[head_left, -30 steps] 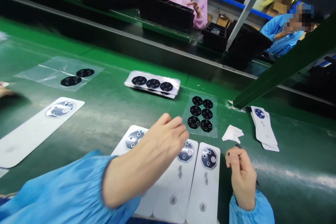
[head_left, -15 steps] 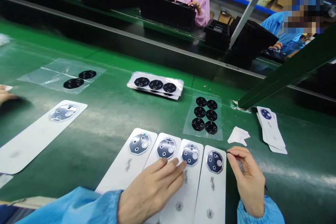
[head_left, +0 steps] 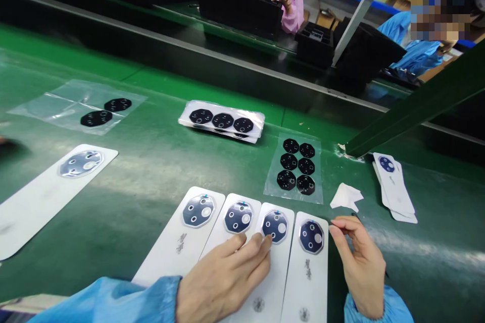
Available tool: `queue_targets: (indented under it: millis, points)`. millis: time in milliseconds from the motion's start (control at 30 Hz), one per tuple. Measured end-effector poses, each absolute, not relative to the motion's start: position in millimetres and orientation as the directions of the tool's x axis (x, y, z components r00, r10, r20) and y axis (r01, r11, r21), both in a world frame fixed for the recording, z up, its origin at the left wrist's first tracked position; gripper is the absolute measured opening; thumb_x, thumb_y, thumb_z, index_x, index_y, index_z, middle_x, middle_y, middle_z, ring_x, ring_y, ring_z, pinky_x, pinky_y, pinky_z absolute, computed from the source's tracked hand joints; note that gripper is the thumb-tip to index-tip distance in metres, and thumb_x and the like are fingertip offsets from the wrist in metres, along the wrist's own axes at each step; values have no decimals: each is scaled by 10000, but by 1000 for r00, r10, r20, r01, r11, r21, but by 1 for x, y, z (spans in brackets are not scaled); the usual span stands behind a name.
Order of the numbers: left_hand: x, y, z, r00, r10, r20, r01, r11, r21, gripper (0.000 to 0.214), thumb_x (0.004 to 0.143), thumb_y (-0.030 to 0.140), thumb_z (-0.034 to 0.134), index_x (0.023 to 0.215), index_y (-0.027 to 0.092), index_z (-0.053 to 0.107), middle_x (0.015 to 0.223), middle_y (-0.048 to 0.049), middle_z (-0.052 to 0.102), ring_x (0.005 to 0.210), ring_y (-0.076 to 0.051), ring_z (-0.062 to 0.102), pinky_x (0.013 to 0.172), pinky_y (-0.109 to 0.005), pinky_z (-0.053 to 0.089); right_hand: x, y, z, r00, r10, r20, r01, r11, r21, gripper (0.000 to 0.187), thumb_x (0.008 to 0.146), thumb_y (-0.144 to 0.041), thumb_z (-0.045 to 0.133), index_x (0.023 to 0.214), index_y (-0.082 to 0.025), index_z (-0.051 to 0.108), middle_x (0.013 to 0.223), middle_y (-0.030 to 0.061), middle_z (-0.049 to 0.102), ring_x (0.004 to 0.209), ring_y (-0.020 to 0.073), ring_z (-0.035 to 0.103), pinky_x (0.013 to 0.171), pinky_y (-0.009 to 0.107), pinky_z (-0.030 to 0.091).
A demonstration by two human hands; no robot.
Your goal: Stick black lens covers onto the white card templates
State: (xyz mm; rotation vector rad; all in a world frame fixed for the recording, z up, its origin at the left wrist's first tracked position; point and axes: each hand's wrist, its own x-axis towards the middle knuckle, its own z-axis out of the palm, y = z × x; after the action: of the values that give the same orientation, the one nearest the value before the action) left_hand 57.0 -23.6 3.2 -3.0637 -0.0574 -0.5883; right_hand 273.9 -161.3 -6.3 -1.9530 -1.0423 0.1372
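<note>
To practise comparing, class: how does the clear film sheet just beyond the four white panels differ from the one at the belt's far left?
The near film sheet carries six black octagons; the far-left film sheet carries two. The near one is narrow and nearly filled; the far-left one is wider, mostly bare. Both are clear and lie flat on the green belt.

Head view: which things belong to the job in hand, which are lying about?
In hand: four white covers, left hand on them, right hand beside.
Lying about: six-sticker sheet, sticker stack, two-sticker film, lone cover, paper scrap, cover pile.
</note>
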Motion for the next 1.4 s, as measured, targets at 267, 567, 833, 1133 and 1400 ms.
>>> queue_targets:
  millis: [267,567,833,1133,1400]
  points:
    - [56,-25,4,949,-28,314,11,-993,-121,211,871,101,446,961,152,630,1140,-96,630,1015,-207,484,779,-321,360,257,-151,14,444,853,273,720,-158,-676,66,875,-211,544,917,-222,595,924,51,622,767,168,629,659,269,517]
    - [59,-29,2,951,-54,304,5,-981,-192,226,873,147,436,1004,148,620,1128,-87,619,1001,-197,471,777,-319,354,222,-122,16,227,949,219,769,-37,-638,160,882,-101,474,881,-208,593,820,36,560,742,161,575,631,281,490]
    - [60,-30,1,949,-52,312,15,-978,-210,232,867,157,427,1002,159,615,1082,-72,627,977,-190,477,800,-317,361,218,-120,11,219,936,275,860,-52,-507,233,864,-42,480,925,-226,609,904,59,472,834,202,496,691,352,455]
    - [61,-31,1,949,-45,311,24,-976,-214,274,851,103,397,1009,145,617,1071,-81,632,965,-191,492,813,-323,362,222,-117,11,212,938,274,865,-50,-499,228,874,-43,473,940,-224,595,932,60,451,865,211,460,706,367,432]
    - [61,-30,1,945,-44,324,31,-975,-222,319,876,77,336,1011,144,617,1052,-79,632,979,-192,490,791,-322,367,220,-119,12,193,948,252,863,-42,-504,235,875,-33,461,919,-218,599,924,56,458,854,204,458,702,355,427]
